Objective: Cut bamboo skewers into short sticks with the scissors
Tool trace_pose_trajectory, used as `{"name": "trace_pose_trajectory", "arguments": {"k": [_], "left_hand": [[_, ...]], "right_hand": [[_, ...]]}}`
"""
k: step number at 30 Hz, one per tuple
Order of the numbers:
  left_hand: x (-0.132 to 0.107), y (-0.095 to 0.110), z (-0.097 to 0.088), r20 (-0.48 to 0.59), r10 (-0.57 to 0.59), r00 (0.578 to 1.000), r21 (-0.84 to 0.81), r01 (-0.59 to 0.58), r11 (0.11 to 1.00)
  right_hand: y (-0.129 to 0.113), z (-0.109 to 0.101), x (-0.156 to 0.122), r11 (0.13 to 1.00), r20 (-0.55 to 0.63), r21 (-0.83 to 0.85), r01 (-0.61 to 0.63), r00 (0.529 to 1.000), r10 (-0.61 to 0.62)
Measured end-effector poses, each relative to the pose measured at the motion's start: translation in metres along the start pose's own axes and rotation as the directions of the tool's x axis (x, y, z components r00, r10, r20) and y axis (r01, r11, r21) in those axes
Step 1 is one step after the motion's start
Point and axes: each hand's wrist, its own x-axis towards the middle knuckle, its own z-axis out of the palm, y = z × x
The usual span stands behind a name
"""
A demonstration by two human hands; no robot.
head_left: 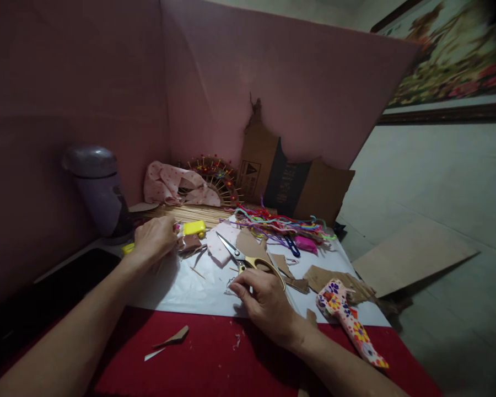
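Observation:
My left hand [156, 240] reaches down at the left of the white sheet, its fingertips mostly hidden behind the hand itself. Just right of it lie a yellow packet [194, 227] and a brown packet [189, 243]. My right hand [268, 303] is low over the sheet's front edge with thumb and fingers curled together. A small clear, crinkled scrap [230, 285] shows at its fingertips; whether it is pinched I cannot tell. Scissors with gold handles [248, 259] lie slightly open just beyond this hand, over dotted fabric [222, 242] and cardboard pieces [252, 246].
A purple bottle [99, 193] stands at the left. Behind are thin sticks [177, 213], pink dotted cloth [161, 182], a stick-and-bead fan shape [227, 182] and torn cardboard [264, 165]. Colourful pipe cleaners [273, 220] lie right of centre, a flowered fabric piece [351, 320] at right.

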Motion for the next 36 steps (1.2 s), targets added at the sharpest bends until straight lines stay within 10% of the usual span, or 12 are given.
{"name": "trace_pose_trajectory", "arguments": {"k": [17, 36], "left_hand": [[0.014, 0.025, -0.022, 0.036, 0.353, 0.935, 0.056, -0.355, 0.933], [0.097, 0.077, 0.024, 0.023, 0.686, 0.727, 0.116, -0.684, 0.721]], "right_hand": [[0.004, 0.001, 0.001, 0.998, -0.015, -0.051, 0.025, 1.000, -0.026], [0.007, 0.003, 0.002, 0.999, -0.007, -0.024, 0.047, 0.999, -0.047]]}}
